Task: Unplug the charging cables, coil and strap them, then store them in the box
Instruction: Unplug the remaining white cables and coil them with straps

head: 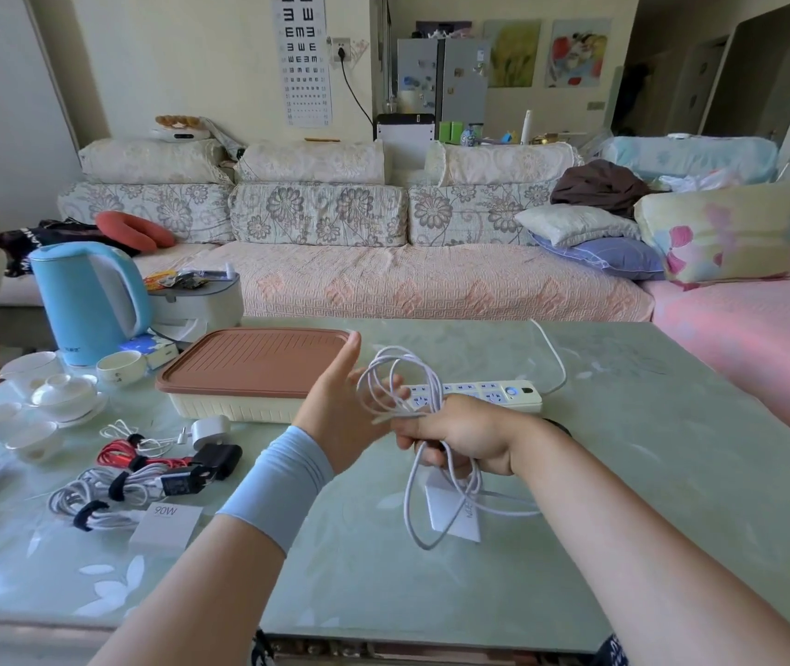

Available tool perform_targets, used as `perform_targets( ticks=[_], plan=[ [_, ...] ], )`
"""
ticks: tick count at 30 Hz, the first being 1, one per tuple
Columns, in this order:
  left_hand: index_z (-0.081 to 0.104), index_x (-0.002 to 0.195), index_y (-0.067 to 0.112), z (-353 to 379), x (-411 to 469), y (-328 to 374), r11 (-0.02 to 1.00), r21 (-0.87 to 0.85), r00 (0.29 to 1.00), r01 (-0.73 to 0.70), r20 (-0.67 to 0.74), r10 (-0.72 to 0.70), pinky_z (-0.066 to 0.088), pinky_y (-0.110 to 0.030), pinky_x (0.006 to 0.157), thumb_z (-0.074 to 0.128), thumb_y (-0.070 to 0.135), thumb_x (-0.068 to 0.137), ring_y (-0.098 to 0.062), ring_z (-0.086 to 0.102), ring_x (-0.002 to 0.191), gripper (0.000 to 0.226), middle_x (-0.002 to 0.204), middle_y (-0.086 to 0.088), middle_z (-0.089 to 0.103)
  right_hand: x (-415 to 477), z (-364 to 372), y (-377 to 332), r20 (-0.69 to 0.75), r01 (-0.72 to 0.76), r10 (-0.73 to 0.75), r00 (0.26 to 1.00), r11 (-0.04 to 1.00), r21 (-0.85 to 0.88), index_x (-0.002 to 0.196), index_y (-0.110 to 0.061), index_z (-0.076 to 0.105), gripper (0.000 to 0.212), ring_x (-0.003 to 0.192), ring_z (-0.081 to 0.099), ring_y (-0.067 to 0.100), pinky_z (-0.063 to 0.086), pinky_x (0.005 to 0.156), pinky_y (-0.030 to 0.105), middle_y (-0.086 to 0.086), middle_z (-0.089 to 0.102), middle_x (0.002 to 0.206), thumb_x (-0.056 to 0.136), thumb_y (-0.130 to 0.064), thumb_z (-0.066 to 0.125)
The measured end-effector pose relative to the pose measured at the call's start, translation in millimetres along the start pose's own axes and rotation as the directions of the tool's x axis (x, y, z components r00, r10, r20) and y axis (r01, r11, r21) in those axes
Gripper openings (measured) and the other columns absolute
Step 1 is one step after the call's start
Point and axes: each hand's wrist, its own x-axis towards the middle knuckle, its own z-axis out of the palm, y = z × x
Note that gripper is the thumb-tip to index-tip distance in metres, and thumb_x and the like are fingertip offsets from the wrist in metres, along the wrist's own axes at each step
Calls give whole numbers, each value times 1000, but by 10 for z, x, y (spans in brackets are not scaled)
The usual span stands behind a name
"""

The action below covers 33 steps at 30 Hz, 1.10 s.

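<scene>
Before the floral sofa (335, 281), above the pale green glass bench (623, 449), a thin white charging cable (412, 502) hangs in loops. It looks light, limp and springy, and is best pinched where the strands cross. The right hand (465, 435) clamps the strands; the left hand (335, 406) is open, fingers at the loops. The cable's plug ends are hidden, and whether it joins the white charger brick (450, 516) is unclear.

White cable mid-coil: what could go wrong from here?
1. Loops of the white cable hang loose round the open left hand; they may slip off and tangle.
2. The right hand pulling slack could drag the charger across the table.
3. The box lid is still on, with both hands busy.
</scene>
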Motion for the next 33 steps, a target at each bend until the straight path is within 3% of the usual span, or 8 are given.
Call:
perform_targets(
  ticks=[3,6,10,12,18,27,30,33],
  plan=[
    [58,108,9,83,-73,-94,994,85,985,63,153,-76,44,-32,76,57,61,74,-26,60,77,62,105,-13,66,15,-11,-4,-1,51,-51,999,995,84,87,-14,62,21,43,29,12,17,46,27,2,48,53,97,-32,59],
    [66,87,5,119,-30,-152,986,160,999,-37,43,30,47,-25,53,52,38,93,-21,62,65,36,90,-13,67,11,3,4,4,51,-51,999,997,62,86,-12,62,23,45,33,13,18,47,27,2,51,55,97,-33,60],
    [51,76,7,24,13,-76,987,123,994,-103,-28,108,58,-34,59,46,27,101,-25,72,76,33,68,-10,60,26,18,3,35,66,-70,997,992,112,81,-19,75,30,79,48,29,26,53,25,10,69,83,73,-47,82],
    [49,78,8,14,7,-46,984,119,988,-134,-61,142,57,-33,53,50,21,100,-24,72,66,26,60,-6,50,-19,2,-43,26,63,-68,997,985,158,93,-11,75,38,67,58,20,31,46,15,8,72,92,78,-46,75],
    [54,88,7,-46,28,28,985,36,974,-169,-147,173,54,-25,46,56,7,95,-8,46,35,8,48,1,36,-23,-99,-6,-52,2,-5,999,998,-60,110,-12,71,62,47,17,14,24,43,24,13,74,108,88,-67,52],
    [36,70,24,-125,5,103,995,96,999,-23,-24,26,9,-18,35,51,7,88,-8,12,39,29,52,7,20,-40,-102,-6,-211,58,-46,976,997,52,101,-14,74,35,49,14,16,17,44,24,-3,73,93,88,-46,68],
    [30,64,24,-63,-36,84,998,-62,997,17,76,-12,5,-19,38,50,8,81,-9,6,43,31,49,8,16,-99,1,-60,-187,153,-150,971,988,1,107,-14,73,25,33,36,3,27,40,11,-16,50,45,87,-29,74],
    [25,64,25,-41,-38,112,994,-100,997,-37,57,43,5,-18,36,46,7,83,-8,7,40,34,47,8,16,-110,73,-79,-107,239,-245,963,969,-66,111,-12,74,25,58,58,-9,37,52,3,-21,64,56,87,-19,74]
  ],
)
